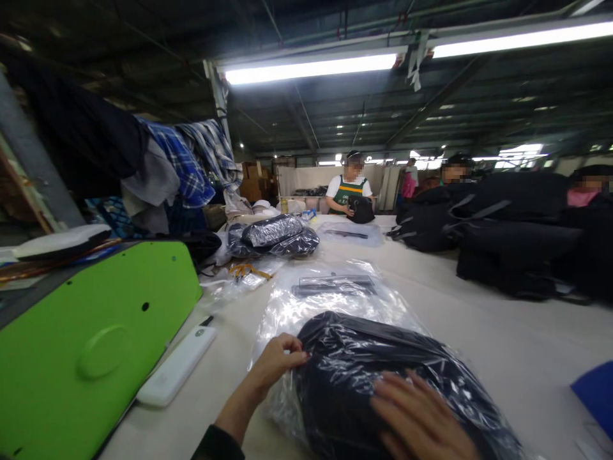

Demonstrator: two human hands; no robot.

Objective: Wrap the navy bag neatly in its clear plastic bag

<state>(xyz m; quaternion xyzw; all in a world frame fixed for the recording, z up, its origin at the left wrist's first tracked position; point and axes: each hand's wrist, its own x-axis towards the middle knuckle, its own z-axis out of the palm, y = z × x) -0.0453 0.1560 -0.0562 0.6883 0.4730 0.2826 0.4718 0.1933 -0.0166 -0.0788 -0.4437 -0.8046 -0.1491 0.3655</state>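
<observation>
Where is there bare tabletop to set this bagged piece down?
Bare table runs right of the bagged black bag under both hands, up to the black backpacks. The left is crowded: green machine, white device, clear bags ahead.

Single head-worn view, looking forward and down along the pale surface (479, 332). Very near: the bagged dark item (383, 377) fills the lower centre under both hands. Farther off, the view reaches a person in a green apron (348, 188) and ceiling strip lights (311, 67).

bare hands, dark sleeve (218, 444) on left arm
</observation>
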